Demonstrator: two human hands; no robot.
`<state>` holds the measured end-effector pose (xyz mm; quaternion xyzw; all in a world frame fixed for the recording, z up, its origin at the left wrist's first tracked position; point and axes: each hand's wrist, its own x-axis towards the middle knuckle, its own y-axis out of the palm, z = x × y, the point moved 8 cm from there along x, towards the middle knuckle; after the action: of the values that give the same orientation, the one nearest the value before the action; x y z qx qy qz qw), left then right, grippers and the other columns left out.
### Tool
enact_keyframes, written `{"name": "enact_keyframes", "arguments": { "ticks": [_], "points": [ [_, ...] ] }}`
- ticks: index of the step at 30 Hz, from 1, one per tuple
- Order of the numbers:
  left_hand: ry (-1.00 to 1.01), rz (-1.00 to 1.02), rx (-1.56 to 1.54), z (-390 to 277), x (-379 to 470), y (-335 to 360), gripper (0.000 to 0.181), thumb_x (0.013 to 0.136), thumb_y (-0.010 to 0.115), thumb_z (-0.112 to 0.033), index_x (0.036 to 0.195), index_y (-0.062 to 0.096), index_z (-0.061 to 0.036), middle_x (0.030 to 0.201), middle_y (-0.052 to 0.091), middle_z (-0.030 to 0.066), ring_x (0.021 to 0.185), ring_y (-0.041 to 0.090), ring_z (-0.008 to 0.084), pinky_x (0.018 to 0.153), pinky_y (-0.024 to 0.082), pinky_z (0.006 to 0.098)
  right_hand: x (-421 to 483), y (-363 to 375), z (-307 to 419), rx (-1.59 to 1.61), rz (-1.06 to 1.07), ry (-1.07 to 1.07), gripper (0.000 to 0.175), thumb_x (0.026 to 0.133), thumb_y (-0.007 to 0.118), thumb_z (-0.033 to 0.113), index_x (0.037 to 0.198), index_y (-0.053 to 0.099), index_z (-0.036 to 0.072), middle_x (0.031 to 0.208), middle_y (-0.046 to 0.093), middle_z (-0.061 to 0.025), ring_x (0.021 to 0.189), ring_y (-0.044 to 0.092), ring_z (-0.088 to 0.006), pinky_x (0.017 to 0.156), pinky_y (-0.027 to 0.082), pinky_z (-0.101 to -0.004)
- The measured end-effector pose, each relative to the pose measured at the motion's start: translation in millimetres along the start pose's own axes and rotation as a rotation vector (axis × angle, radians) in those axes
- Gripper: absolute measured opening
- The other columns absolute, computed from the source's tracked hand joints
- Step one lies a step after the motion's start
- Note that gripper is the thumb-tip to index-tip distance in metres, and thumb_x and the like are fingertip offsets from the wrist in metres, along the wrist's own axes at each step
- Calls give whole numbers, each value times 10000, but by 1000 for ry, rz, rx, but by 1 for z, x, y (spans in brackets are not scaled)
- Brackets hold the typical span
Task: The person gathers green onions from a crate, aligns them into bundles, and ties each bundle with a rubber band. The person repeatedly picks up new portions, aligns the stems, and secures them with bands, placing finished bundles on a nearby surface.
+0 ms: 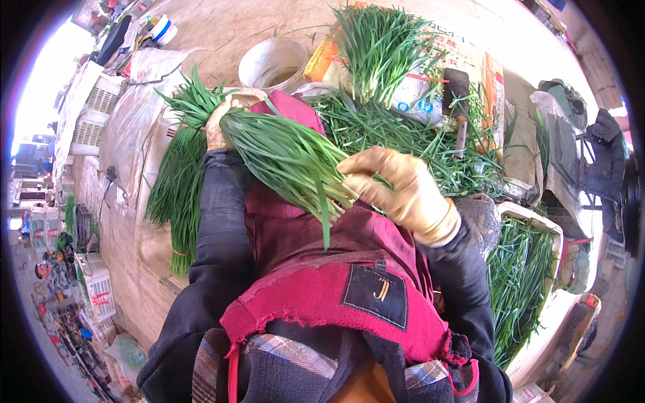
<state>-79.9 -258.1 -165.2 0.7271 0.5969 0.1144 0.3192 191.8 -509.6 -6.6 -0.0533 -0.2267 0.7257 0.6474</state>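
Observation:
My left hand [217,126] grips a thick bunch of garlic chives [287,156] around its leafy end. The bunch lies slantwise above my lap, its pale cut stems pointing right. My right hand [408,191], in a pale yellow rubber glove, is curled at those stem ends, its fingertips touching or very near them. Whether it pinches a stem is unclear. One loose leaf [322,209] hangs down from the bunch. Tied bundles of chives [179,201] lie beside my left forearm. A dark red apron [322,272] with a frayed edge covers my lap.
Ahead, more chives [380,55] lie on a printed sack [484,65], near a dark-headed mallet or brush [457,90]. Loose leaves [403,133] are heaped below. A white bucket [274,63] stands ahead-left. At right is a crate [558,237] of chives; white crates [98,287] stand left.

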Motion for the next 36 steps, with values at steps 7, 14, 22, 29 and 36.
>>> {"name": "enact_keyframes", "arguments": {
  "ticks": [7, 14, 22, 29, 36],
  "points": [
    [52, -122, -94, -1, -3, -12, 199, 857, 592, -98, 1045, 555, -41, 882, 634, 92, 763, 618, 225, 696, 529, 351, -17, 30, 44, -1027, -286, -269, 363, 768, 679, 250, 1071, 589, 71, 785, 563, -61, 745, 584, -217, 664, 479, -361],
    [312, -218, -158, -29, -46, 13, 302, 871, 582, -19, 1164, 519, -58, 938, 613, 113, 817, 601, 237, 756, 527, 394, -40, 13, -5, -868, -191, -17, 130, 823, 675, 106, 947, 636, 118, 732, 616, -78, 631, 600, -206, 603, 491, -342],
    [341, 70, -265, -64, -101, 70, 126, 921, 564, -99, 992, 590, 1, 936, 601, 85, 896, 577, 210, 862, 489, 386, -59, -11, -37, -439, -416, 175, 442, 778, 763, 203, 1154, 580, 60, 859, 632, -84, 761, 638, -275, 648, 513, -344],
    [451, -33, -187, -62, -113, 88, 164, 931, 557, -99, 1030, 618, 18, 986, 631, 111, 904, 607, 221, 824, 535, 421, -43, 30, -96, -849, -214, 291, 256, 835, 701, 267, 1013, 664, 87, 648, 642, -62, 590, 644, -249, 560, 508, -364],
    [527, -262, -111, -58, -123, 85, 183, 916, 603, -143, 1007, 648, 9, 926, 655, 118, 859, 632, 214, 770, 553, 386, -34, 62, -57, 522, 276, 551, 152, 947, 594, 129, 1006, 649, 0, 747, 621, -34, 611, 576, -91, 528, 459, -246]
  ]
}}
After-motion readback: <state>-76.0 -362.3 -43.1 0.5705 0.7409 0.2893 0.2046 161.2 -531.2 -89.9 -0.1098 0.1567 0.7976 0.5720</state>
